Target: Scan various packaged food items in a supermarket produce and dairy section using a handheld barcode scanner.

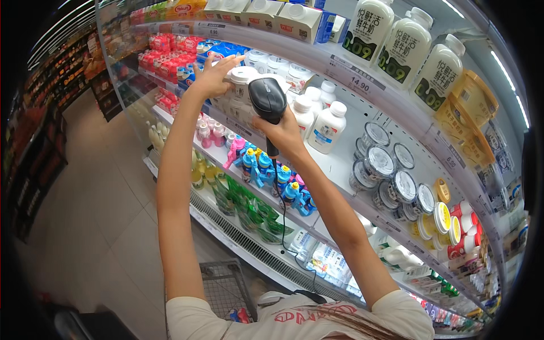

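Observation:
My right hand (pixel 280 131) grips a black handheld barcode scanner (pixel 268 100) by its handle. Its cable (pixel 282 212) hangs down past the lower shelves towards my waist. My left hand (pixel 216 78) reaches to the chilled shelf with fingers spread, beside a white lidded yogurt tub (pixel 244 75). The thumb seems to touch the tub's side; whether the fingers hold it cannot be told. The scanner hides part of the tubs behind it. Just right of my right hand stand white capped bottles (pixel 327 127).
Clear-lidded cups (pixel 380 161) lie stacked to the right. Large milk bottles (pixel 401 49) stand on the shelf above, behind a price rail (pixel 357 80). Blue drink bottles (pixel 263 163) fill the shelf below. A wire shopping cart (pixel 221 280) stands near my body. A glass side panel (pixel 123 63) bounds the cooler's left end.

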`<state>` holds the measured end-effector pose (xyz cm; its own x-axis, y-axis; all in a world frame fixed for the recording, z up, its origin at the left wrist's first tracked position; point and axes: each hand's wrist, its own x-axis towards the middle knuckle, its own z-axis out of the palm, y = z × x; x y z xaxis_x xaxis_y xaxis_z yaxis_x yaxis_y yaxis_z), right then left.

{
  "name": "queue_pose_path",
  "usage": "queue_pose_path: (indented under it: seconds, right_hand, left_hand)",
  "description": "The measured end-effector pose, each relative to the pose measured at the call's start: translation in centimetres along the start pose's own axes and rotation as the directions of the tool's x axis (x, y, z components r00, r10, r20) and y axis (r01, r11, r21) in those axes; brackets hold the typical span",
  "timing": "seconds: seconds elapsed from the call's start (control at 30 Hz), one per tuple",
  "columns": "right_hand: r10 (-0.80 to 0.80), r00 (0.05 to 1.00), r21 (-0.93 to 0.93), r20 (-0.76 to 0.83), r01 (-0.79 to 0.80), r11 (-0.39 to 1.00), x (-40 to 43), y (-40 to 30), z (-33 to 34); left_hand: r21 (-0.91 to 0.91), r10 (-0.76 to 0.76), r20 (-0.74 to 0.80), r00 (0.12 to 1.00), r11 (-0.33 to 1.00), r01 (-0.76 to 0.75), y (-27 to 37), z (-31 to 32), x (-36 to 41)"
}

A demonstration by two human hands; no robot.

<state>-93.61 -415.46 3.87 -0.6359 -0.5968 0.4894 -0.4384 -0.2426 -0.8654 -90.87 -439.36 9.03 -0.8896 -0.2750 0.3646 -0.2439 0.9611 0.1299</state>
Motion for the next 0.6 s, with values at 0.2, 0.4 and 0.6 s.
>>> queue_pose_path:
  seconds: [0.2, 0.4, 0.6]
  right_hand:
    - [-0.325, 0.945, -0.212, -0.026, 0.313, 0.926, 0.0, 3.1, 1.3]
    - [-0.375, 0.926, -0.318, -0.038, 0.344, 0.883, -0.7, 3.9, 2.0]
    - [-0.420, 0.891, -0.333, -0.174, 0.348, 0.876, 0.4, 4.2, 3.5]
  left_hand:
    - [-0.584, -0.303, -0.246, 0.921, 0.804, 0.109, -4.2, 5.2, -0.7]
    - [-0.792, -0.110, -0.264, 0.958, 0.592, -0.150, -5.9, 7.4, 2.0]
    - [-0.947, -0.068, -0.168, 0.983, 0.288, -0.141, -4.5, 8.9, 4.5]
